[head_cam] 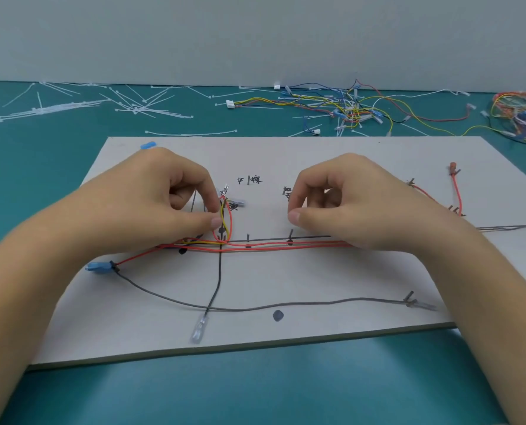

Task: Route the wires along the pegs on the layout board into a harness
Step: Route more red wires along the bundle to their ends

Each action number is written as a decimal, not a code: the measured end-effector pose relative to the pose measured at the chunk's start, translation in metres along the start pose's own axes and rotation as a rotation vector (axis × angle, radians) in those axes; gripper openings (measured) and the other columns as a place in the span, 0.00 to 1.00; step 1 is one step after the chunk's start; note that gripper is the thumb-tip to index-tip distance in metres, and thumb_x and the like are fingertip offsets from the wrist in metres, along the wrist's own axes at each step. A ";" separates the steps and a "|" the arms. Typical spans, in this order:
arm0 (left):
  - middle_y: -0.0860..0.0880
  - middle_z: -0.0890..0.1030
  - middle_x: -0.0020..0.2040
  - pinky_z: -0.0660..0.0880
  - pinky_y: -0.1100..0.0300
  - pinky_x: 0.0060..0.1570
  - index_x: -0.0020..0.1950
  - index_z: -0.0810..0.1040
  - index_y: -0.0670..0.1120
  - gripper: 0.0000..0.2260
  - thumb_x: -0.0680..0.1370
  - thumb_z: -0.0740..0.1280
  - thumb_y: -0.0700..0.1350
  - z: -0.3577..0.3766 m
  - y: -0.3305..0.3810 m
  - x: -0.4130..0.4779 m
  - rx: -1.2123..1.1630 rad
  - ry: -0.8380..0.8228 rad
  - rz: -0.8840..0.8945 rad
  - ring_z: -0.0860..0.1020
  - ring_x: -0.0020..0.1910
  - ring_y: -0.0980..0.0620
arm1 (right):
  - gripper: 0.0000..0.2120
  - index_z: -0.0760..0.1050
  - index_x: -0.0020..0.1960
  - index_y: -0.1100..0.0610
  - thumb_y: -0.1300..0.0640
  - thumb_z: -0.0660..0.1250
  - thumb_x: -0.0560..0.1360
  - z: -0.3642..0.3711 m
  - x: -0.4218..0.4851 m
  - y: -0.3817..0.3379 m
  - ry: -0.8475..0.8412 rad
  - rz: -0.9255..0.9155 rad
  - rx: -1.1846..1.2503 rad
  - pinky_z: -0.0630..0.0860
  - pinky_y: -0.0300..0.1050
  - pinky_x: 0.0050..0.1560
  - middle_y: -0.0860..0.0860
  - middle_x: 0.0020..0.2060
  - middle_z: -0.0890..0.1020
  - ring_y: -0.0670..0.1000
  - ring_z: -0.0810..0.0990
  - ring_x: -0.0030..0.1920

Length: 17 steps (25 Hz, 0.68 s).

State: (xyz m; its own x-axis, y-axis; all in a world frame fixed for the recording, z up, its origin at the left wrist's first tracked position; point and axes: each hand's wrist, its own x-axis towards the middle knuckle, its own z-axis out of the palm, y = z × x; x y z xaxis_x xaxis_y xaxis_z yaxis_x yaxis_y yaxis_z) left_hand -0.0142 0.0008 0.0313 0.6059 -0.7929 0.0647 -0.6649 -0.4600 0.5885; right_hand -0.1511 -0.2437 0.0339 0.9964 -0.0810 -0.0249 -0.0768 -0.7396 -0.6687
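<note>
While left hand [166,207] pinches wires [230,223], right hand [350,207] curls.

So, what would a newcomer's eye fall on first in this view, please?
Two bare hands work over the pale grey layout board: the left hand pinches a red and yellow wire loop, the right hand curls beside it. Long red wires run across its middle; a tangle of coloured wires lies at the back right.

A pale grey wall [255,35] is standing along the far side, meeting a teal table [255,391] that is stretching near to far. White cable ties [56,107] are lying scattered far left. Even light is falling throughout.
</note>
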 end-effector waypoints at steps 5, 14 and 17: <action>0.53 0.61 0.25 0.60 0.58 0.33 0.43 0.83 0.60 0.05 0.70 0.76 0.55 -0.002 -0.003 0.001 -0.005 -0.078 -0.009 0.61 0.26 0.55 | 0.05 0.83 0.41 0.47 0.51 0.72 0.76 0.005 0.001 0.001 -0.058 -0.014 -0.056 0.68 0.36 0.32 0.44 0.29 0.80 0.43 0.73 0.28; 0.56 0.70 0.29 0.67 0.60 0.31 0.48 0.82 0.63 0.13 0.66 0.79 0.60 -0.006 -0.005 0.000 0.001 -0.058 -0.053 0.67 0.24 0.58 | 0.03 0.83 0.41 0.47 0.51 0.73 0.74 0.003 -0.002 0.000 -0.135 -0.029 -0.069 0.70 0.35 0.32 0.42 0.31 0.80 0.42 0.75 0.30; 0.56 0.72 0.33 0.66 0.62 0.32 0.49 0.83 0.63 0.18 0.62 0.76 0.66 -0.014 -0.007 -0.001 -0.043 -0.047 -0.076 0.66 0.23 0.58 | 0.03 0.83 0.41 0.46 0.51 0.73 0.74 0.002 -0.002 0.000 -0.136 -0.031 -0.073 0.70 0.36 0.32 0.42 0.31 0.80 0.42 0.76 0.30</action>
State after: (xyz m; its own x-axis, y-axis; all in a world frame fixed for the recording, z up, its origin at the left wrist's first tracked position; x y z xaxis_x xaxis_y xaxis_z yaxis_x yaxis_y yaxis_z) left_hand -0.0043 0.0104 0.0388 0.6321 -0.7747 -0.0191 -0.5976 -0.5030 0.6244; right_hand -0.1527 -0.2419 0.0326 0.9937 0.0299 -0.1084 -0.0435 -0.7870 -0.6154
